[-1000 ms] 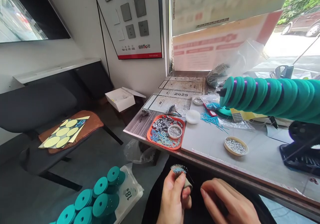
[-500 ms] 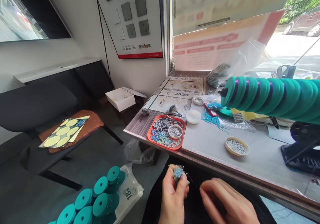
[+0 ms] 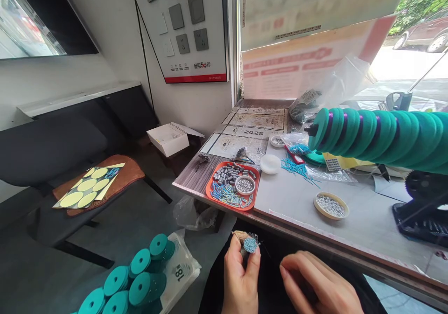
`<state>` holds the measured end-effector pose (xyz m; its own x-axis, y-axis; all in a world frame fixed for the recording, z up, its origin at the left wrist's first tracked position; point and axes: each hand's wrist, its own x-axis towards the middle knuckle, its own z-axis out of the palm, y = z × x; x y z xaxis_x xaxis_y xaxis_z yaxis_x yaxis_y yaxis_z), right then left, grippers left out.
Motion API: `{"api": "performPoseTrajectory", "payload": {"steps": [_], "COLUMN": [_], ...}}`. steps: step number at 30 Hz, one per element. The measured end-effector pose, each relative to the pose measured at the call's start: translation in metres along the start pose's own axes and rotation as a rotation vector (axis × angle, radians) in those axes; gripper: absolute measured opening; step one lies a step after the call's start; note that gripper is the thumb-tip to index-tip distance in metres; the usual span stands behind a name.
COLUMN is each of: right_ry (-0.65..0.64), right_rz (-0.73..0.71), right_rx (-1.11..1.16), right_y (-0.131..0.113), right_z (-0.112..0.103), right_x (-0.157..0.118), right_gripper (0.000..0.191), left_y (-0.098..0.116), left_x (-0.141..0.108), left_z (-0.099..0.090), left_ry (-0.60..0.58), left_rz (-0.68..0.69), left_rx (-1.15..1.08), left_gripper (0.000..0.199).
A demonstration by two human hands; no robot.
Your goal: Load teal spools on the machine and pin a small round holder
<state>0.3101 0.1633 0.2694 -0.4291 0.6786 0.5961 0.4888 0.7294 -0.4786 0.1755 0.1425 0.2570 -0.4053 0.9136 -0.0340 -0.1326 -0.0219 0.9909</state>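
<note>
My left hand (image 3: pixel 242 274) is closed around a small bundle of thin pieces with blue round ends (image 3: pixel 250 245), held over my dark-clothed lap. Fine dark strands stick out at its top, and something tan lies against the fingers behind it. To the right, apart from the bundle, my right hand (image 3: pixel 318 281) is curled with thumb and forefinger pressed together; whatever is between them is hidden. Beyond both hands, at the table's front edge, sits an orange tray (image 3: pixel 257 197) with grey cylinders (image 3: pixel 227 175), blue tube pieces (image 3: pixel 224 195) and a small bowl of silvery bits (image 3: pixel 245 184).
A shallow dish of pale pellets (image 3: pixel 331 205) is on the table, with a white round lid (image 3: pixel 270 164) and blue sticks (image 3: pixel 296 166) farther back. A row of green foam spools (image 3: pixel 378 134) juts in from the right. More green spools (image 3: pixel 140 288) are at lower left.
In my left hand the bundle has turned slightly, showing its blue ends more fully, and the fingers have shifted a little. My right hand has hardly moved.
</note>
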Motion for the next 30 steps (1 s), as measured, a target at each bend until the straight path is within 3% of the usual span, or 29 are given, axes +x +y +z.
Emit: {"api": "performPoseTrajectory", "payload": {"steps": [4, 9, 16, 22, 30], "right_ry": [0.021, 0.085, 0.007, 0.070, -0.026], "right_rz": [0.035, 0.130, 0.066, 0.138, 0.095], "right_rx": [0.018, 0.057, -0.035, 0.042, 0.052], "right_y": [-0.0025, -0.0050, 0.0005, -0.0045, 0.0005], "right_z": [0.0001, 0.0064, 0.0016, 0.0037, 0.0025], "right_x": [0.0015, 0.0038, 0.0052, 0.0059, 0.0046], "right_gripper": [0.010, 0.012, 0.011, 0.013, 0.012], "left_y": [-0.0007, -0.0031, -0.0025, 0.0008, 0.0014], "left_x": [0.0002, 0.0004, -0.0021, -0.0022, -0.0030], "left_z": [-0.0017, -0.0039, -0.0025, -0.0009, -0.0017], "left_ry": [-0.014, -0.117, -0.020, -0.050, -0.007], "left_rz": [0.004, 0.013, 0.013, 0.017, -0.021], "left_rx": [0.026, 0.049, 0.054, 0.031, 0.026], "left_gripper": [0.032, 0.033, 0.034, 0.036, 0.037]}}
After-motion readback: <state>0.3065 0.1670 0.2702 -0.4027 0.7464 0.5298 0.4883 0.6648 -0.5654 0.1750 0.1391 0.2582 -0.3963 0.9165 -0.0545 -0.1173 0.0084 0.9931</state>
